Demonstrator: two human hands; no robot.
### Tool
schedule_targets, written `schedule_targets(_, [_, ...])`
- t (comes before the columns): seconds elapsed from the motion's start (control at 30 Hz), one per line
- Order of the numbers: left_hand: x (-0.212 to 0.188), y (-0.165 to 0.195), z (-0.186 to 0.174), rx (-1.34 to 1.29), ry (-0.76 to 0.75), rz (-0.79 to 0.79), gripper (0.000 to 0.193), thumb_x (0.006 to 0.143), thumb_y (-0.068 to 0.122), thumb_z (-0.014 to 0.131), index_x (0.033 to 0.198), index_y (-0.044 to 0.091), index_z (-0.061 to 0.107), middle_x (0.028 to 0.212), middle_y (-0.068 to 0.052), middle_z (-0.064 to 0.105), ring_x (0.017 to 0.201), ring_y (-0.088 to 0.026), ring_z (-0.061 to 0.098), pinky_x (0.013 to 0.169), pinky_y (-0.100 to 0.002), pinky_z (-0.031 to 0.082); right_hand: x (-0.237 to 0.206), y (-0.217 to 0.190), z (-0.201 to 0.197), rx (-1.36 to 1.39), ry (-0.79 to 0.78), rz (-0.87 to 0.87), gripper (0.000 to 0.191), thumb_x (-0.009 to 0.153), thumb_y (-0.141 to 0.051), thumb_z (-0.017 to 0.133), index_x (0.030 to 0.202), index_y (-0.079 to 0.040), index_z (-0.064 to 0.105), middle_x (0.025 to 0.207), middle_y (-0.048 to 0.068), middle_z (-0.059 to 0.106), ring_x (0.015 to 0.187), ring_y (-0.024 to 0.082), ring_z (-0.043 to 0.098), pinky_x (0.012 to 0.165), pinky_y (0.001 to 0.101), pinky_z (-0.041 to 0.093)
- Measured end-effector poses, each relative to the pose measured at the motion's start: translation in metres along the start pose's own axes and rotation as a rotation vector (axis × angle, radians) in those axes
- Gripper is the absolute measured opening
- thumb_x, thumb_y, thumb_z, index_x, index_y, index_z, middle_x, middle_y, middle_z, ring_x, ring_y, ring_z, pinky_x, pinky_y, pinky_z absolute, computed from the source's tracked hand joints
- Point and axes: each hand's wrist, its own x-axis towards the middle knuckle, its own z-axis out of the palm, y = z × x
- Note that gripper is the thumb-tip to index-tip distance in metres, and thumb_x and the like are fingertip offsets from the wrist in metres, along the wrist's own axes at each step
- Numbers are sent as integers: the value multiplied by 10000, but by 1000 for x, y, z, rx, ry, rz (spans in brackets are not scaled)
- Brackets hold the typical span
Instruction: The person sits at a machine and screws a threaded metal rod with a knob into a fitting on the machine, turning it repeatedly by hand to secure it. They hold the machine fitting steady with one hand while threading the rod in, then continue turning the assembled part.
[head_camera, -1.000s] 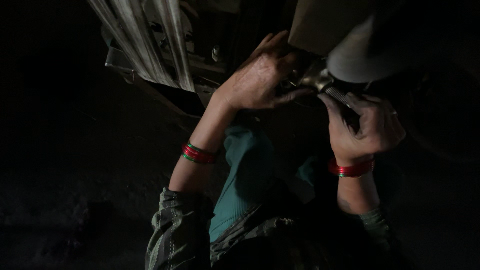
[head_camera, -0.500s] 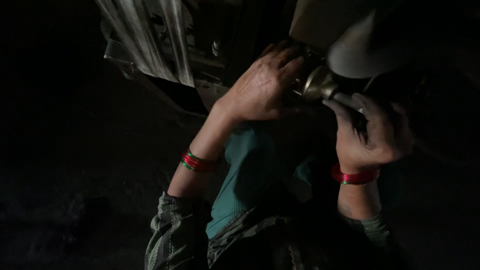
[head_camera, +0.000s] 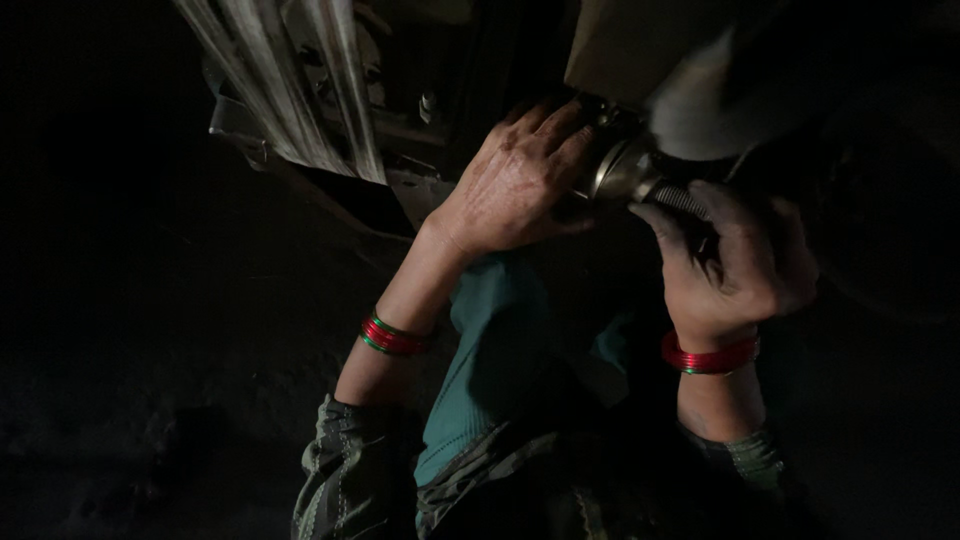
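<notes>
The scene is very dark. My left hand (head_camera: 515, 185) is cupped over a round shiny metal part (head_camera: 622, 172) that sits under a pale housing (head_camera: 640, 50). My right hand (head_camera: 735, 265) is closed around a ribbed metal stem (head_camera: 680, 200) that sticks out of that part toward me. Both wrists carry red and green bangles. What lies under the left palm is hidden.
A worn streaked metal panel (head_camera: 290, 90) slopes at the upper left, with a bolt (head_camera: 427, 103) and dark bracket beside it. A grey rounded shape (head_camera: 710, 100) hangs at the upper right. Teal cloth (head_camera: 490, 370) lies between my forearms. Everything else is black.
Both hands have stayed on the metal part. My left hand has slid further over it, and my right hand has shifted its grip slightly lower on the stem.
</notes>
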Motion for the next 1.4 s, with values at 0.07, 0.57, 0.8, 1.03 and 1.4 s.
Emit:
schedule_targets(0.07, [4,0,0,7,-17,6,896,781,511,850,1430,-1,502,1474,-255,467,1353,-450,470,1106,-548,404,0,1,2,-24,-6,-72,358,1015,-277,966,1156,-30,748,1066,30,786,1052,250,723,852,313,644])
schedule_targets(0.57, [16,-8,11,15,-44,81,885,819,532,830,1430,-15,498,1332,-267,569,1316,-467,504,1112,-546,408,-9,12,12,17,-42,132,373,995,-317,953,1148,-45,748,1048,18,799,974,183,784,985,359,596])
schedule_targets(0.8, [12,-4,11,-111,-28,39,888,827,517,848,1431,-32,500,1274,-259,611,1257,-451,560,1065,-518,474,-5,9,5,3,-24,112,359,938,-293,956,1097,-37,761,1005,29,796,985,218,771,871,304,634])
schedule_targets(1.03, [13,-16,4,-147,69,118,826,877,529,843,1403,-30,536,1258,-237,655,1226,-423,609,1090,-523,472,9,4,11,35,-36,47,374,1000,-260,959,1221,-36,757,1102,25,804,1070,207,780,897,289,633])
schedule_targets(1.4, [20,-22,27,-261,48,136,806,884,596,776,1351,-46,631,1272,-210,658,1236,-395,587,1103,-556,431,12,1,4,-46,-28,54,338,939,-255,966,1129,-57,767,1016,14,800,1004,188,781,966,362,594])
